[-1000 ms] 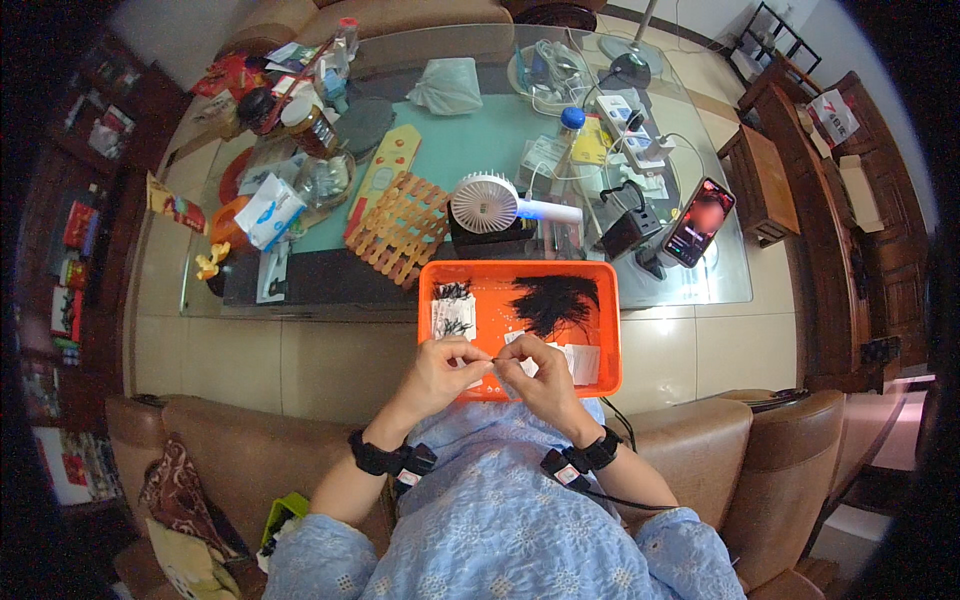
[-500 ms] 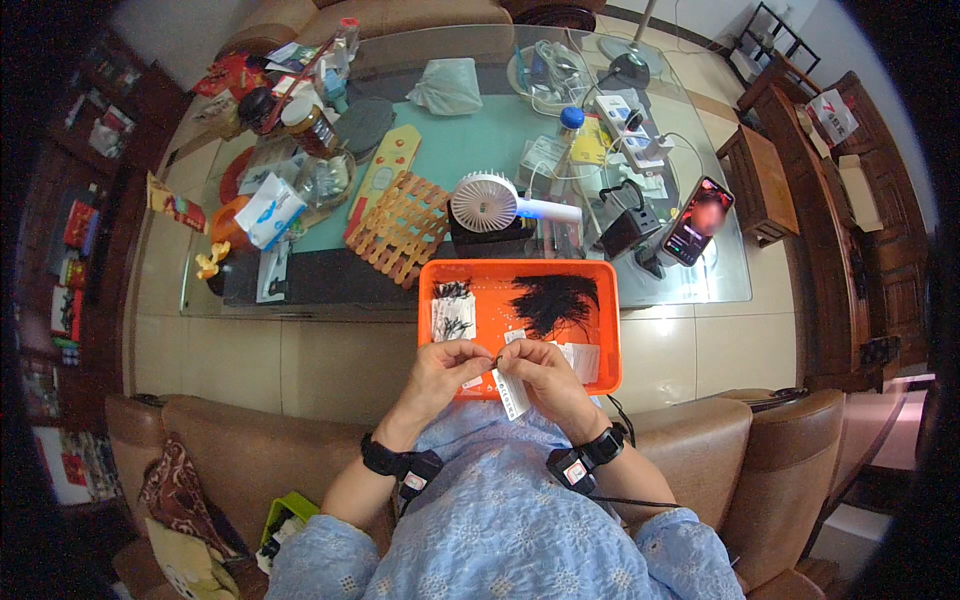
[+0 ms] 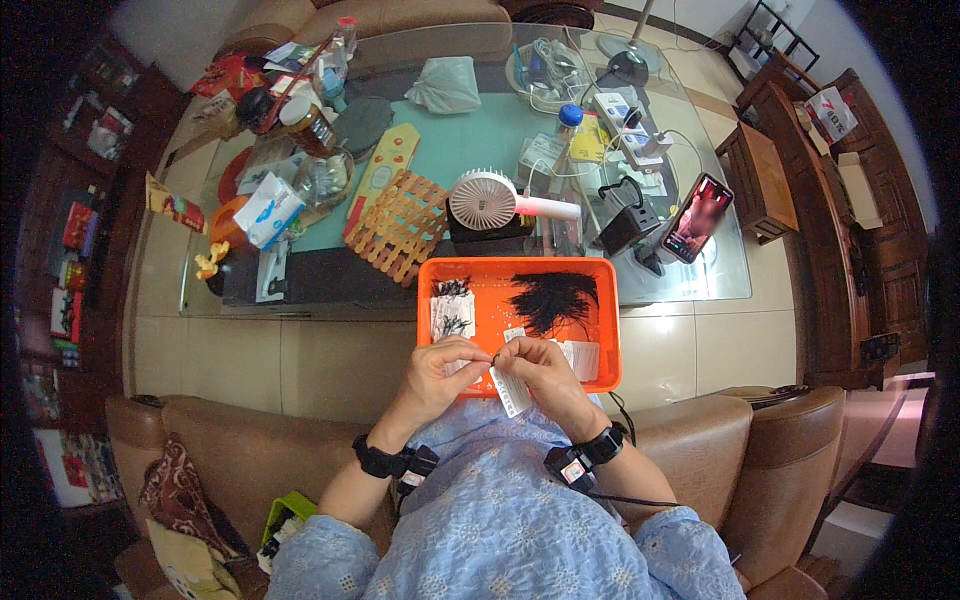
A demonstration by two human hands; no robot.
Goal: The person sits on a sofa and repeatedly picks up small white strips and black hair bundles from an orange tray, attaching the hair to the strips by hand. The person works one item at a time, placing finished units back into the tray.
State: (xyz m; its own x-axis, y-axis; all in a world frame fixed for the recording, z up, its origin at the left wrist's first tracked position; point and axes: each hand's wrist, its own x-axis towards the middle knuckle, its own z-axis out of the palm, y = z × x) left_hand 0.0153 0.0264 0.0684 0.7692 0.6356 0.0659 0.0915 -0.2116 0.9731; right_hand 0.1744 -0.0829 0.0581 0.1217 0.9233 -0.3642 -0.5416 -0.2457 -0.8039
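My left hand (image 3: pixel 444 375) and my right hand (image 3: pixel 542 372) meet fingertip to fingertip over the near edge of an orange tray (image 3: pixel 612 310). Both are closed in a pinch. From the right fingers a white printed paper tag (image 3: pixel 512 394) hangs, tilted, toward my lap. A tiny dark bit, perhaps black string, shows where the fingertips meet; what the left fingers grip is too small to make out. In the tray's far right lies a loose bunch of black strings (image 3: pixel 552 300). White tags with black strings (image 3: pixel 453 312) are stacked at its left, and more white tags (image 3: pixel 582 358) lie near right.
Beyond the tray, a glass table holds a white handheld fan (image 3: pixel 483 200), a wooden lattice mat (image 3: pixel 402 228), a black box-shaped device (image 3: pixel 630 230) and a lit phone (image 3: pixel 697 218). Jars and packets crowd its left. A power strip (image 3: pixel 628 130) with cables lies at right. Brown sofa (image 3: pixel 690 450) seats flank me.
My hands stay pinched together, with only slight finger movement. The tag's lower end has shifted a little. The fan handle's light turned from blue to reddish, and the phone picture changed.
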